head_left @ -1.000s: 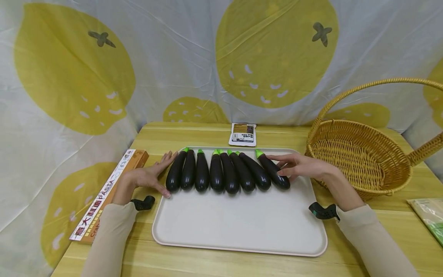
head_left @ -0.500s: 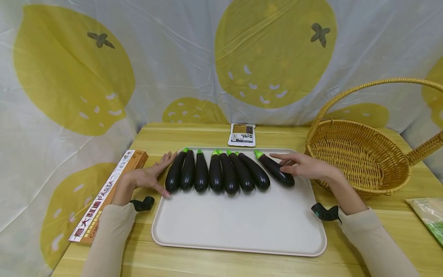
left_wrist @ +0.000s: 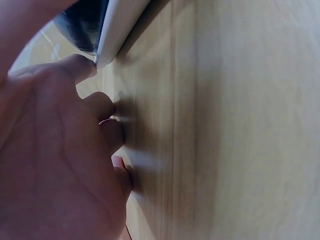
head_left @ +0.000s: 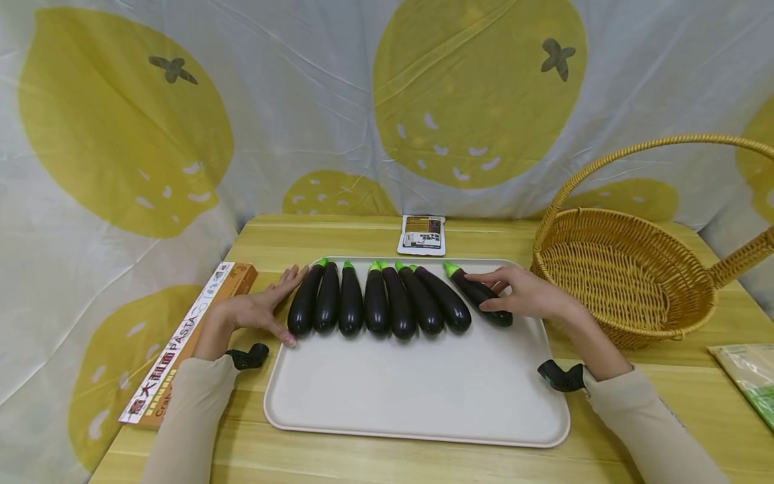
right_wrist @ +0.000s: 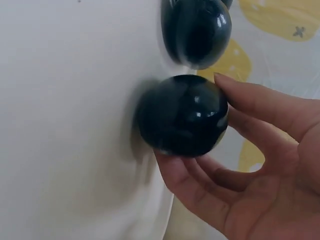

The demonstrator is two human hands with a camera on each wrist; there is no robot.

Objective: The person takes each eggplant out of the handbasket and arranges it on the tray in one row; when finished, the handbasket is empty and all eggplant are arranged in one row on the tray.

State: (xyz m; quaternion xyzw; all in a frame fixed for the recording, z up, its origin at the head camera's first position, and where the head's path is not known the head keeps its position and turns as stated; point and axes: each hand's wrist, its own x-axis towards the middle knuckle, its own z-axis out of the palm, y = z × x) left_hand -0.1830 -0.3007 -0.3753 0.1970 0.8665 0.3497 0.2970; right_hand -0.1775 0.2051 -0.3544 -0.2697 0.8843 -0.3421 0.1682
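Several dark purple eggplants (head_left: 377, 306) with green stems lie in a row along the back of a white tray (head_left: 411, 396). The rightmost eggplant (head_left: 469, 288) slants, set a little apart from its neighbour. My right hand (head_left: 527, 293) grips it around the middle; the right wrist view has its rounded end (right_wrist: 182, 117) between thumb and fingers, over the tray. At the tray's left edge my left hand (head_left: 259, 312) rests with fingers spread, beside the leftmost eggplant (head_left: 306, 300). In the left wrist view its fingers touch the wooden table, one digit at the tray rim (left_wrist: 107, 50).
A wicker basket (head_left: 611, 269) with a tall handle stands right of the tray. An orange and white pasta box (head_left: 187, 336) lies to the left. Behind the tray is a small packet (head_left: 422, 235); a green and clear bag (head_left: 750, 370) lies at the far right.
The rightmost eggplant's lower end has swung slightly to the right, away from its neighbour. My right hand has moved in and closed its thumb and fingers around it. The left hand stays put.
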